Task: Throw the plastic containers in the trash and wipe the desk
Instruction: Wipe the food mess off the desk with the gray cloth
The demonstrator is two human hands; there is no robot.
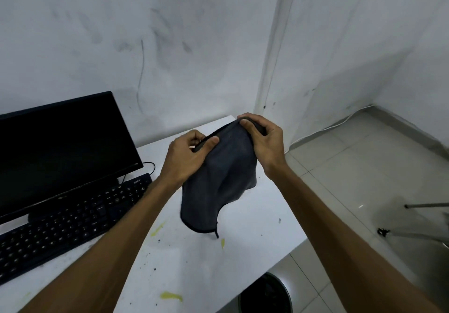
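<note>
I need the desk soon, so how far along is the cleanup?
Containers: none show on the desk, so that part looks done; the trash bin stands by its corner, contents hidden. In hand: the left hand and right hand hold a dark cloth up by its top edge above the desk. Left: wiping, since yellow smears and dark specks remain.

A black keyboard (pixel 70 218) lies just in front of the dark monitor (pixel 60 152) (screen off); a white cable (pixel 340 125) runs along the floor, far right of the monitor.
</note>
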